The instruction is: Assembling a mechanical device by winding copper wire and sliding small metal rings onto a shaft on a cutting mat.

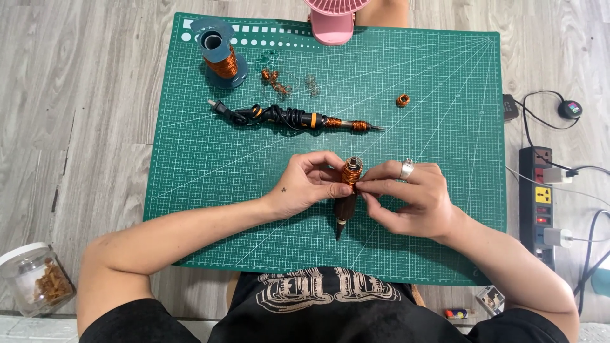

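A dark, tapered tool (345, 206) with a coil of copper wire (351, 172) wound around its upper end stands nearly upright at the middle of the green cutting mat (210, 171), its pointed tip toward the person. It sits between the 2 hands: the left hand (306, 184) curls around it from the left, thumb and forefinger pinching at the coil's lower edge, and the right hand (414, 197) (a silver ring on one finger) closes in from the right, fingertips pressed together at the same spot on the coil.

Farther up the mat lies a soldering iron (298, 118) with a black and orange handle, its cord bundled around it and copper wire wrapped on its shaft. Beyond that, at the mat's far left corner, a blue plastic spool (221, 54) carries shiny copper wire, with loose wire scraps (274, 79) just beside it. A small wound copper ring (403, 100) lies alone toward the mat's far right. At the mat's far edge stands a pink fan (333, 22).

Off the mat's near left corner, a clear jar (35, 278) with a white rim holds tangled copper-brown bits. To the mat's right, a black power strip (539, 197) rests on the pale wood-grain floor.
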